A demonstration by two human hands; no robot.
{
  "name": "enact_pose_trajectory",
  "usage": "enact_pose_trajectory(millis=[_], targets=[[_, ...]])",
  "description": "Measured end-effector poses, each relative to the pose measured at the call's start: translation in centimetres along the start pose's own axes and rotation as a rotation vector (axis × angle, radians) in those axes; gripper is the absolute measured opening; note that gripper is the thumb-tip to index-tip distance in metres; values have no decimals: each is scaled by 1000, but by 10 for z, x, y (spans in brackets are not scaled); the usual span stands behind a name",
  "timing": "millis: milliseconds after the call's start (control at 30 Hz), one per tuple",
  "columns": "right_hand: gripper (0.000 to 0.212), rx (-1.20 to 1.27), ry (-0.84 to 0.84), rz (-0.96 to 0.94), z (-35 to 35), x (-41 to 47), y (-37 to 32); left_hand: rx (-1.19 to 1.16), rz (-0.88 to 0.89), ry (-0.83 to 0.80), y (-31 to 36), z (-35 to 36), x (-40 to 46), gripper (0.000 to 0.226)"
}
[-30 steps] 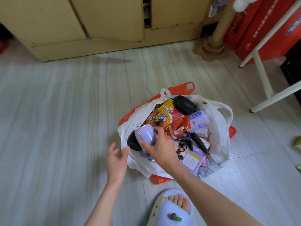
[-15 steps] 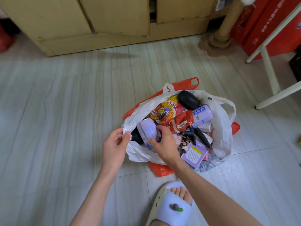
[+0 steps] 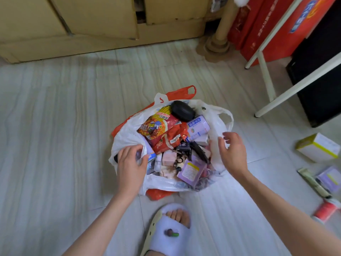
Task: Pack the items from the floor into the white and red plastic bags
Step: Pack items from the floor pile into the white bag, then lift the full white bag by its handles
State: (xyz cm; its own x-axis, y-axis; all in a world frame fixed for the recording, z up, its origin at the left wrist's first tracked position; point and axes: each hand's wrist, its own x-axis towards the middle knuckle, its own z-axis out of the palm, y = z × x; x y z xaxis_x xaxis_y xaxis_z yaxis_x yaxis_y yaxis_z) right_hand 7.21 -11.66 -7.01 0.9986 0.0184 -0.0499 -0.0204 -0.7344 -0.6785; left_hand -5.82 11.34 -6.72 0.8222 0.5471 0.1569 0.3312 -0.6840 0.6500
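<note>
A white plastic bag (image 3: 127,135) lies open on the floor on top of a red plastic bag (image 3: 180,92). It is full: a noodle packet (image 3: 156,124), a black case (image 3: 182,110), a lilac can (image 3: 199,127), a purple box (image 3: 190,172) and other small items. My left hand (image 3: 131,163) grips the bag's left rim, fingers curled into the plastic. My right hand (image 3: 232,152) hovers with loose fingers at the bag's right rim, holding nothing.
More items lie on the floor at the right: a white and yellow box (image 3: 317,149), a long tube (image 3: 313,182), a purple pack (image 3: 330,179), a red cylinder (image 3: 324,212). A white table leg (image 3: 265,74) stands right of the bag. A cardboard cabinet (image 3: 92,24) is behind. My slippered foot (image 3: 169,230) is below.
My right hand let go of the lilac can inside the bag and moved across to the bag's right side. My left hand took hold of the left rim.
</note>
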Motion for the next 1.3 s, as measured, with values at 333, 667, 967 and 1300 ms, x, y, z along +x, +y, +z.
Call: enact_pose_trajectory(millis=[333, 667, 967, 1300], targets=[[57, 504, -169, 469, 21, 82, 23, 24, -25, 56, -2, 9, 2, 25], [32, 497, -169, 265, -40, 42, -26, -215, -297, -113, 9, -12, 5, 12], [27, 537, -179, 168, -135, -11, -131, -455, -319, -66, 73, -125, 10, 20], [24, 263, -426, 258, -163, -42, -134, -596, -451, -218, 81, -154, 2, 20]])
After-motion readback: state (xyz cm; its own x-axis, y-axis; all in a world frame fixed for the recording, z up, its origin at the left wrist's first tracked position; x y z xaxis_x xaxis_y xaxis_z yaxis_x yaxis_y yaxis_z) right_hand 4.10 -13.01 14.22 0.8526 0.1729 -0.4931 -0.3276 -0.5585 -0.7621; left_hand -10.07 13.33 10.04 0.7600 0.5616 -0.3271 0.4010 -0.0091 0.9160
